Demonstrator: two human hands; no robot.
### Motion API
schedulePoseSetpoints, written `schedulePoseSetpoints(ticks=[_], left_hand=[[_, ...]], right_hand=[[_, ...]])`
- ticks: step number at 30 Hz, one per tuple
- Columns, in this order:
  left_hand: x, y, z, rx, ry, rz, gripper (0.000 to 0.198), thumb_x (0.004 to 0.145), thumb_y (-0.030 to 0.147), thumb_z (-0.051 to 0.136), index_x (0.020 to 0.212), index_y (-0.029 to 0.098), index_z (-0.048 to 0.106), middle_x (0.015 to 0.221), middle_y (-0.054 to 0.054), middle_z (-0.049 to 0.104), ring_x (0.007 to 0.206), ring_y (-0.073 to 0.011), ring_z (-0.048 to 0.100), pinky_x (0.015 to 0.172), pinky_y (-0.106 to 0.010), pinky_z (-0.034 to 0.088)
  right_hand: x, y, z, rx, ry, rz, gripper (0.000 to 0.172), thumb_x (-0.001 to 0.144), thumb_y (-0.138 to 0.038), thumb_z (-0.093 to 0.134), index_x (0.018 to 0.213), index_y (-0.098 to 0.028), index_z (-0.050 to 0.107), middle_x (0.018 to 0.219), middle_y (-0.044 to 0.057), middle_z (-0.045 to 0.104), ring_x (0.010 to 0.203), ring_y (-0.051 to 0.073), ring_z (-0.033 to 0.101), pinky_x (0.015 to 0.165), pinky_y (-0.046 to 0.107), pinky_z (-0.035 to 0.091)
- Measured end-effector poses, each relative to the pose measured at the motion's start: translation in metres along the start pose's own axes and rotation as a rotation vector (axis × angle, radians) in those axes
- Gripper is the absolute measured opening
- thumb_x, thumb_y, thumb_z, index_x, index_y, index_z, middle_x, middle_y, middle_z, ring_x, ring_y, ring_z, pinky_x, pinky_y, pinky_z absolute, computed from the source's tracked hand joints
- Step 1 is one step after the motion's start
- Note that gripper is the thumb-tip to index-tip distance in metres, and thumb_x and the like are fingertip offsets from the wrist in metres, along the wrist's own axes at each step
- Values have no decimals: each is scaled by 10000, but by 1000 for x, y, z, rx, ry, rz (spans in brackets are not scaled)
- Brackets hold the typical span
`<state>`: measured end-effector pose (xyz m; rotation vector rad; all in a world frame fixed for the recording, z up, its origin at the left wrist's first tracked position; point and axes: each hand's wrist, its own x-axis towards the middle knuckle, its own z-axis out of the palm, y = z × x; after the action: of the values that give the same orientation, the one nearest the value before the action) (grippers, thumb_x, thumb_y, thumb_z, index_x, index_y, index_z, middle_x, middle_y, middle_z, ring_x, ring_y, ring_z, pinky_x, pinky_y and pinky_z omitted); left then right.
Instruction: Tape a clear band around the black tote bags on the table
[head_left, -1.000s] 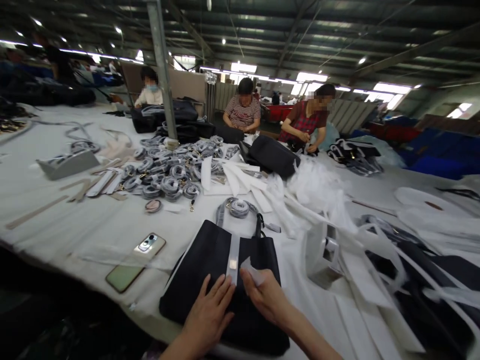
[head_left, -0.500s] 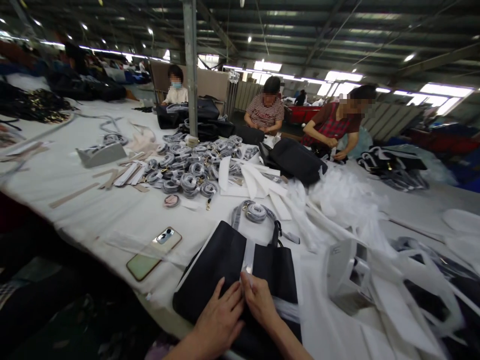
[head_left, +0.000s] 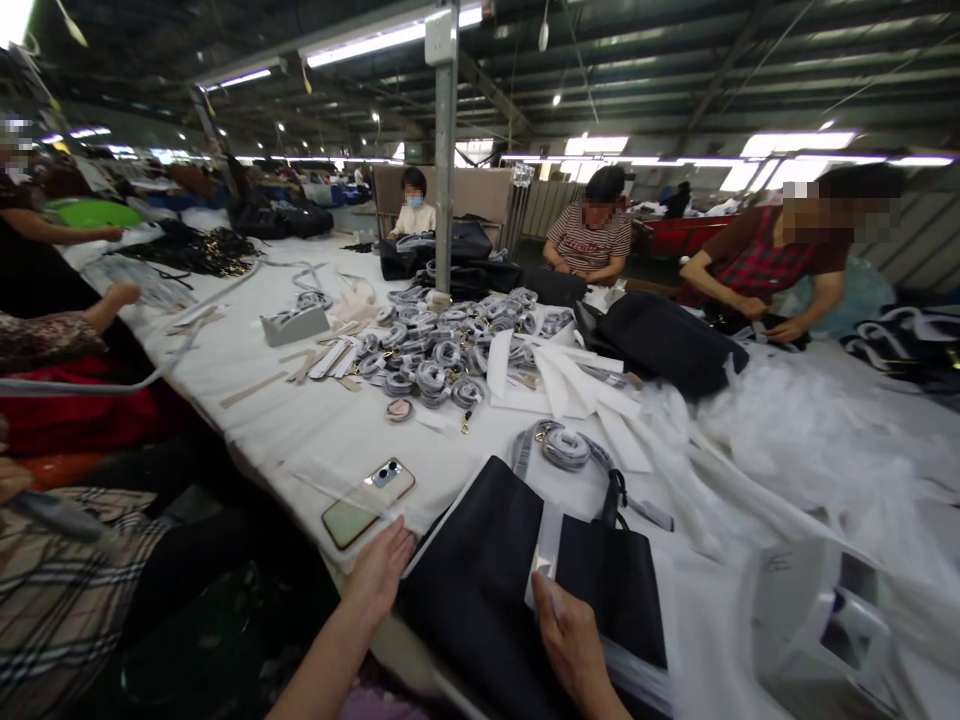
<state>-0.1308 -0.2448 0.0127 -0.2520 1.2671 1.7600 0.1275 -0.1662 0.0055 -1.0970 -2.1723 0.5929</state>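
A black handbag (head_left: 480,570) lies flat before me on the white-covered table. Down its front runs a strap wrapped in clear film (head_left: 550,530), with a shiny metal piece showing. My right hand (head_left: 570,635) is closed over the lower part of this strap, its fingers curled at the metal piece. Beside the bag's left edge is my left hand (head_left: 381,568), fingers stretched out, holding nothing; whether it touches the edge I cannot tell. Above the bag lie its wrapped handle (head_left: 525,448) and a coiled, film-wrapped strap (head_left: 564,447).
A phone (head_left: 367,503) lies left of the bag. Beyond are many coiled straps (head_left: 442,350), white foam strips (head_left: 555,375) and clear plastic film (head_left: 810,430). A grey tape dispenser (head_left: 806,620) stands at right. Co-workers sit across the table and at left.
My left hand has moved left, off the bag's front to its left edge. My right hand stays at the strap. The view has swung left, showing more people there.
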Motion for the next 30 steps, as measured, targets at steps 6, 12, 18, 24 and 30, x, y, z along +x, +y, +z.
schedulePoseSetpoints(ticks=[6, 12, 18, 24, 30], left_hand=[[20, 5, 24, -40, -51, -73, 187, 822, 110, 638, 665, 138, 539, 468, 49, 504, 385, -63, 495, 391, -148, 419], [11, 14, 51, -83, -135, 103, 117, 880, 197, 584, 934, 120, 654, 865, -55, 717, 694, -84, 665, 603, -152, 515], [-33, -13, 83, 84, -431, 371, 345, 860, 385, 606, 1082, 126, 655, 1127, -115, 686, 1103, -212, 613, 1056, -371, 407], [-61, -94, 89, 615, -564, 508, 470, 934, 487, 379, 1219, 180, 593, 1298, -91, 595, 1273, -230, 480, 1130, -441, 312], [-60, -135, 94, 827, -640, 557, 480, 950, 399, 302, 1320, 173, 507, 1380, -95, 520, 1317, -221, 429, 1126, -433, 325]], right_hand=[[-2, 3, 1, 31, 21, 10, 470, 961, -475, 328, 591, -219, 465, 501, -7, 499, 438, 154, 494, 467, 253, 344], [-2, 5, 1, 88, 25, -5, 472, 955, -490, 336, 598, -219, 485, 518, -3, 524, 453, 159, 506, 466, 254, 359], [-2, 4, -1, 155, 19, 52, 457, 951, -488, 352, 595, -221, 457, 512, -9, 489, 468, 152, 480, 469, 244, 353], [-5, -3, -9, 277, 32, 120, 487, 943, -518, 326, 575, -217, 431, 506, -24, 436, 470, 129, 432, 468, 231, 323], [-11, 2, -8, 377, 96, 189, 493, 934, -511, 317, 596, -203, 498, 537, -3, 498, 501, 139, 474, 478, 233, 363]])
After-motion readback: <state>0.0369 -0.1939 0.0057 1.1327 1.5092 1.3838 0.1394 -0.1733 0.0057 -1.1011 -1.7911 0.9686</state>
